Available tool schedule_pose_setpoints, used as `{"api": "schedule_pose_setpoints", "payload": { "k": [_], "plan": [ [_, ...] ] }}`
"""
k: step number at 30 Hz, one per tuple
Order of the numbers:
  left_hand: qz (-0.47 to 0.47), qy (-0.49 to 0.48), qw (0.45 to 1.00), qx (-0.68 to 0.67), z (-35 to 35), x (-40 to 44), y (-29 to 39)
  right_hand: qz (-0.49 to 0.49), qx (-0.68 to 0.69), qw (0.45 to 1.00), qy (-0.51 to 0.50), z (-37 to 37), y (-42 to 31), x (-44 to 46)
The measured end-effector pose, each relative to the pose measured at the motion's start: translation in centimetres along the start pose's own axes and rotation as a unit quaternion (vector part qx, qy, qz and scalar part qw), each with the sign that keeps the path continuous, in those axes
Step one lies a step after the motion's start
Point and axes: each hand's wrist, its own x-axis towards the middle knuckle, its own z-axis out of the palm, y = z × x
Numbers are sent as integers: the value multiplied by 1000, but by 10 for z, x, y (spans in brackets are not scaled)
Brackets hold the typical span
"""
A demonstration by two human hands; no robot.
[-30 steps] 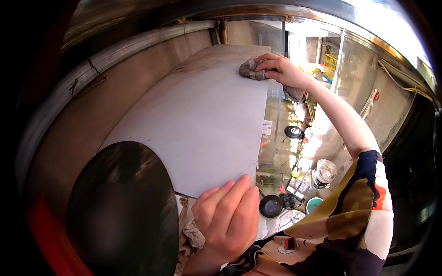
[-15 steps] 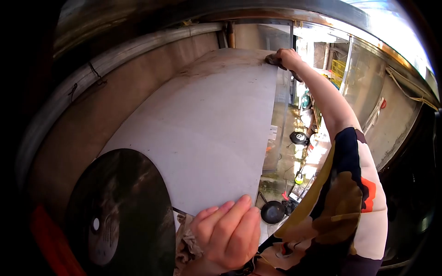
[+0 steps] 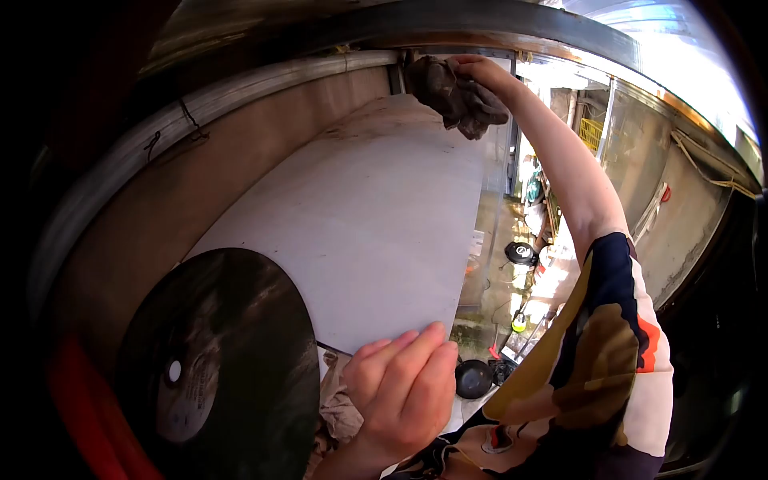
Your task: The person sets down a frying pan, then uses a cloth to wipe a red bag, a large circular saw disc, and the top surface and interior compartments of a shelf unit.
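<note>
A crumpled grey-brown cloth (image 3: 458,98) hangs from my right hand (image 3: 480,70), whose fingers pinch it above the far end of a white board (image 3: 352,216). Brown smears mark the board's far part. My left hand (image 3: 404,388) is at the board's near right corner, its fingers curled together; what they hold, if anything, is hidden. To the left of that hand stands a dark oval disc (image 3: 256,352) with a small white spot, covering the board's near left part.
Along the left runs a wall with a pale pipe (image 3: 264,84). Below the board's right side, a black pan (image 3: 474,378), a black round lid (image 3: 521,254) and a yellow crate (image 3: 590,133) show. Crumpled brown material (image 3: 340,408) lies beside my left wrist.
My right hand has lifted the cloth off the board's far right edge and moved left with it, so the cloth now hangs loosely. My left hand stays curled near the corner.
</note>
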Motion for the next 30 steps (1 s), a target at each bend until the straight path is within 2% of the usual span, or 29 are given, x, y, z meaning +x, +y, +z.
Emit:
{"api": "schedule_pose_setpoints", "payload": {
  "k": [1,3,5,7,9,10,11,12,17,18,19,20,21,23,25,26,27,28,29,30],
  "plan": [
    [0,-1,1000,-4,0,0,0,-2,0,1000,-5,7,-1,3],
    [-2,2,1000,-1,0,0,0,48,126,991,-21,21,0,8],
    [-1,5,1000,1,2,0,1,30,139,990,-22,29,-2,14],
    [-1,14,1000,-11,3,-1,0,-36,-81,996,16,33,-13,14],
    [-4,10,1000,-11,2,-1,1,-37,-87,996,10,35,-20,29],
    [-4,5,1000,-15,2,-1,0,-138,-182,971,65,36,-17,44],
    [-4,6,1000,-14,1,-1,0,-237,-273,925,119,34,-13,55],
    [-4,6,1000,-15,1,-1,0,-252,-394,870,156,38,-19,51],
    [-8,22,1000,3,4,-2,-2,-208,-511,825,120,57,-25,27],
    [-6,16,1000,-6,3,-2,-1,-145,-390,906,75,60,-27,27],
    [-4,12,1000,-14,3,-2,-1,-79,-257,963,28,62,-30,26],
    [-5,11,1000,-14,4,-1,0,-5,-99,995,2,65,-35,28],
    [-4,15,1000,-11,4,-2,1,-3,-99,995,1,65,-40,28],
    [-3,17,1000,-8,5,-2,0,129,67,989,-38,66,-49,29],
    [-3,24,1000,-3,6,-2,0,148,27,988,-26,63,-46,26],
    [-4,24,1000,-3,6,-3,0,110,-120,986,-22,56,-43,20],
    [-5,24,1000,-6,6,-3,1,69,-264,962,-17,52,-40,16],
    [-5,24,1000,-8,5,-3,1,72,-418,906,-2,52,-37,12],
    [-6,25,1000,-7,5,-4,1,71,-418,906,-4,49,-33,7],
    [-7,20,1000,-9,5,-4,1,42,-426,902,-51,49,-33,-5]
  ]
}}
